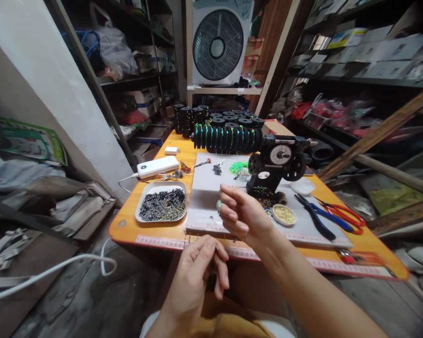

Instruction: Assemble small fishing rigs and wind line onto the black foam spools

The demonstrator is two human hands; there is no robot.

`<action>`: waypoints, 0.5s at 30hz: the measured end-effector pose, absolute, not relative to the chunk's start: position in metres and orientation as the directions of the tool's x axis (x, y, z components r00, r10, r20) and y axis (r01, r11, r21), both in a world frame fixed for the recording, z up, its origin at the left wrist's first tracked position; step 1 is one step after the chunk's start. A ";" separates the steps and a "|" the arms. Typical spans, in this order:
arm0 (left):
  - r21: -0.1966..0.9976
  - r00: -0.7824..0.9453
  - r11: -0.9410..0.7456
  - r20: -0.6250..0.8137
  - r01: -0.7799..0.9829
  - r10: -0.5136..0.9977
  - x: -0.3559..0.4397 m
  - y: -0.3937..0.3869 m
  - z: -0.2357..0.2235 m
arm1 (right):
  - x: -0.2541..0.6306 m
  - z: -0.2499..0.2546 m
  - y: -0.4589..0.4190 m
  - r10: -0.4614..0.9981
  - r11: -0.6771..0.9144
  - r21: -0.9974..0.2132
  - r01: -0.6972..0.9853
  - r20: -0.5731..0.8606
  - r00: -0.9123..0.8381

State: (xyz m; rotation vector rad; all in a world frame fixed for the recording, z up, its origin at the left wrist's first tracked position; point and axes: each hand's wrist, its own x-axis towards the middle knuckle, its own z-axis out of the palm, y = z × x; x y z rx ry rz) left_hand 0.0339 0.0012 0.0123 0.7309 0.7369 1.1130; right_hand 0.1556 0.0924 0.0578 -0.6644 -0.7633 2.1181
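Power bank: I see it white [157,166] at 9 o'clock from the middle of my view, with a cable at its left end.
Tray: it sits at 8 o'clock on the orange table [125,223]; its pale rim [138,213] surrounds a heap of small dark and yellowish parts [162,204].
Left hand: my left hand [197,267] is at 6 o'clock, thumb pressed to forefinger, pinching a small piece [216,247] too tiny for me to identify.
Board: the white board [200,192] runs from just beside the tray toward 4 o'clock.
Spools: black spools [227,139] with shiny green-blue strands line up at 1 o'clock.
Right hand: my right hand [245,211] is at 5 o'clock, raised, fingers loosely curled; I cannot tell whether it grips anything.
Machine: the black winder [280,157] stands at 3 o'clock.
Bowl: golden bits [284,214] fill it at 4 o'clock.
Pliers: the blue-handled pair [317,218] lies farther out at 4 o'clock, beside red-handled ones [358,219].
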 end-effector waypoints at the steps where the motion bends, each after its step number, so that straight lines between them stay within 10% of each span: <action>1: 0.803 0.277 0.287 -0.159 -0.523 0.948 0.033 -0.001 0.011 | 0.156 0.057 0.093 0.797 -0.524 -0.703 -0.481 -0.206 -0.568; 15: 0.665 0.364 0.406 -0.211 -0.626 0.907 0.026 -0.018 -0.003 | 0.159 0.058 0.093 0.767 -0.534 -0.746 -0.399 -0.229 -0.600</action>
